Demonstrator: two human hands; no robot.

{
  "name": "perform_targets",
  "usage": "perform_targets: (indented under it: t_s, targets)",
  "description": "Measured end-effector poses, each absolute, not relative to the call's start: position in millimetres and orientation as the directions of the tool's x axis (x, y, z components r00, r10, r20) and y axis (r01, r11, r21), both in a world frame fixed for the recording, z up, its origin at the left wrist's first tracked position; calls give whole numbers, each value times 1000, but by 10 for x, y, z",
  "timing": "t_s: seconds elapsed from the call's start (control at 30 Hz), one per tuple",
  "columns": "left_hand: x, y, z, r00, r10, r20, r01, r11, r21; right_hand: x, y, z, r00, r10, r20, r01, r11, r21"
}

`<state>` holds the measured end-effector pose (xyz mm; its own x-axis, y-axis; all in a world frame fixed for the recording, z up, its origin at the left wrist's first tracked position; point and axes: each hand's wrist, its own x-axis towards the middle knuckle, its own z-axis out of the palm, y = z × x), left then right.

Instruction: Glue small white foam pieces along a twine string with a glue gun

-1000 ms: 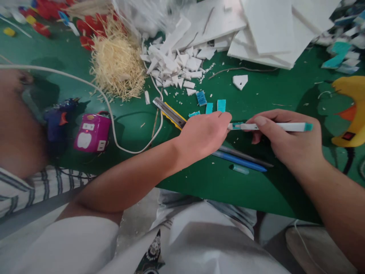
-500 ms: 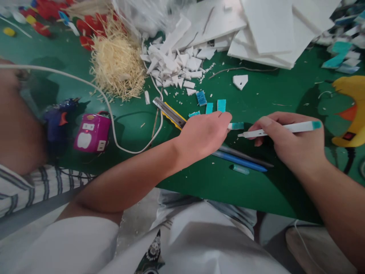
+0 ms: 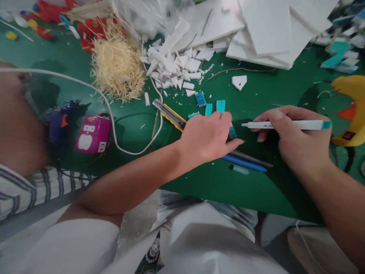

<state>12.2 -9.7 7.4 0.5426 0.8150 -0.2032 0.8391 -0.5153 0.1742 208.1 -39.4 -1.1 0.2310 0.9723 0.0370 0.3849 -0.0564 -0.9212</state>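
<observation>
Teal pc (image 3: 233,132) part-hidden by L hand (image 3: 205,135)

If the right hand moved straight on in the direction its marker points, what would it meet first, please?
The marker in the right hand would probably first meet the small teal-coloured piece beside the left hand, though depth is unclear.

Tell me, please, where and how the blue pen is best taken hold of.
I'd pinch the blue pen near its exposed right end, probably from the right: it's slim, lying flat, the left hand hides its other end, and a dark pen runs along its far side.
</observation>
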Motion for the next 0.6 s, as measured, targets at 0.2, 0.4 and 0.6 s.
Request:
perform_targets:
  t_s: [0.2, 0.4, 0.6]
  targets:
    - [168, -82, 72, 557, 799, -226, 830, -529, 175, 2071, -398, -21, 221, 974, 44, 400, -50, -915]
    - [118, -78, 72, 581, 783, -221, 814, -558, 163, 2068, -389, -5, 223, 974, 44, 398, -50, -916]
    - [94, -61, 46, 584, 779, -228, 812, -558, 174, 2072, -380, -22, 216, 976, 23, 393, -65, -917]
